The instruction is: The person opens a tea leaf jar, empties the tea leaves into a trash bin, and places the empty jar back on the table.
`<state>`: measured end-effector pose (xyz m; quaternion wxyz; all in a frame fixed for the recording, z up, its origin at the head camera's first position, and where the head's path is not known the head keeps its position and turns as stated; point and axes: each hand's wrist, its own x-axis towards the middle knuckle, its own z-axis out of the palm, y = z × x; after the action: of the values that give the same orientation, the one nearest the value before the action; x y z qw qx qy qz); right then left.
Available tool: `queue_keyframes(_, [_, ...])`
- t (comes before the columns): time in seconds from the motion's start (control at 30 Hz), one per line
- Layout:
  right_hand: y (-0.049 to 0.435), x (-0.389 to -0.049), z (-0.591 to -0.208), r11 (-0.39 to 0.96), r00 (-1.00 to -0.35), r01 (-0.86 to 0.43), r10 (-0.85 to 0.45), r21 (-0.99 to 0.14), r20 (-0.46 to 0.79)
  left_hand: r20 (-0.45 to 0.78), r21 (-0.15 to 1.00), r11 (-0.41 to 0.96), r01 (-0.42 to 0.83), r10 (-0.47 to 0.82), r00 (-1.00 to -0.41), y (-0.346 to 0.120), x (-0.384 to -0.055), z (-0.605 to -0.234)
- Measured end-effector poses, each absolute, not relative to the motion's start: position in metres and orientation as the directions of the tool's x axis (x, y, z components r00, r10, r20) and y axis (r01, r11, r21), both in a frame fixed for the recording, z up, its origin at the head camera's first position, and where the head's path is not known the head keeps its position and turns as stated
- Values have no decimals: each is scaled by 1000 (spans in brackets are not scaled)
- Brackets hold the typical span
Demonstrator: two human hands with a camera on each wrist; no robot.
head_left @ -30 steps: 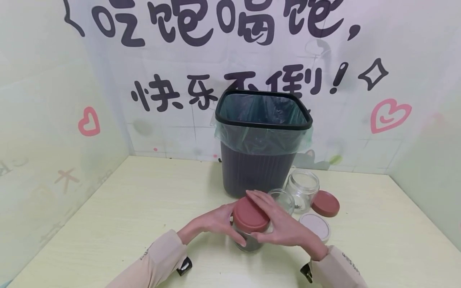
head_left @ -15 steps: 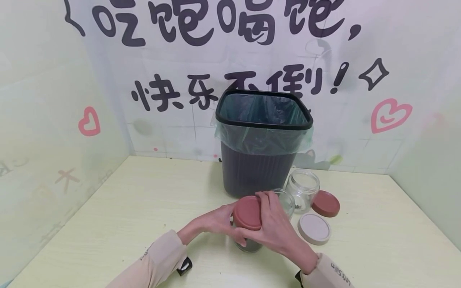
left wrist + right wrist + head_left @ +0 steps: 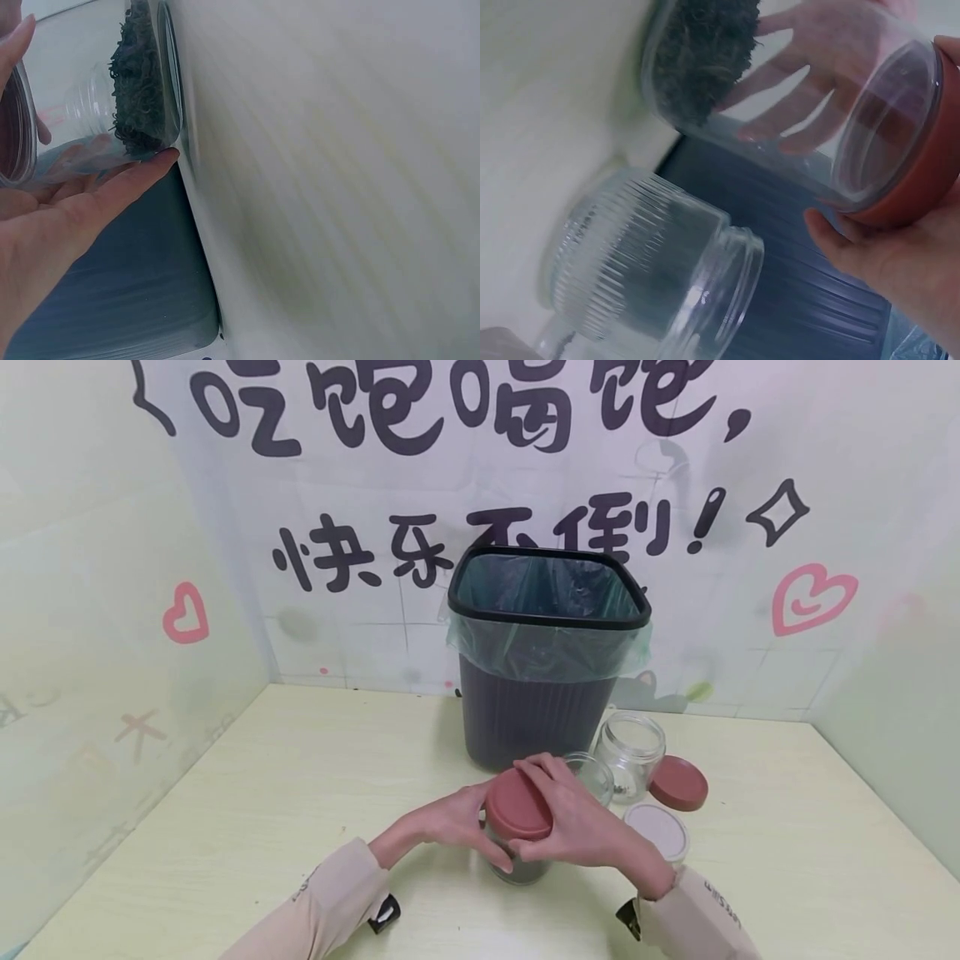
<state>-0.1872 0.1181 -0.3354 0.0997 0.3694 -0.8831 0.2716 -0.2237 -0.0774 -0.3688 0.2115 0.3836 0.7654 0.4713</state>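
A clear jar (image 3: 521,868) stands upright on the table, with a red lid (image 3: 517,806) on its mouth. Dark, curly dried leaves (image 3: 705,56) fill the bottom part of it. My left hand (image 3: 456,820) holds the jar's side, thumb in front; in the left wrist view its fingers (image 3: 124,187) lie along the glass. With fingers over the far edge and thumb at the near edge, my right hand (image 3: 585,827) grips the lid's rim. Part of the lid is hidden under that hand.
Behind the jar stands a dark bin (image 3: 528,718) with a green liner. Two open clear jars, one ribbed (image 3: 630,255), stand to the right. Beside them lie another red lid (image 3: 678,783) and a whitish lid (image 3: 658,831).
My right hand twisted round the lid's edge half a second ago, and has since swung back to reach over its top. The left hand and jar have stayed in place.
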Motion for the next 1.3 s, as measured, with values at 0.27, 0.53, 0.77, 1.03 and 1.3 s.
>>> queue_keyframes(0.27, [118,-185,-326,567,-675,-734,-670,-375,308,58,879,244,409,797,-601,-78,-224,-368])
queue_keyframes(0.53, [107,-178,-342,783,-732,-599,-453,-165,508,55,880,250,403,790,-610,-77,-224,-368])
queue_keyframes(0.77, [103,-178,-346,811,-704,-573,-410,-123,580,55,884,246,398,790,-610,-77,-224,-367])
queue_keyframes(1.03, [111,-183,-341,691,-745,-650,-498,-315,444,31,881,273,386,781,-624,-78,-223,-366])
queue_keyframes(1.3, [120,-191,-333,563,-725,-682,-601,-467,336,36,874,277,398,781,-623,-77,-223,-367])
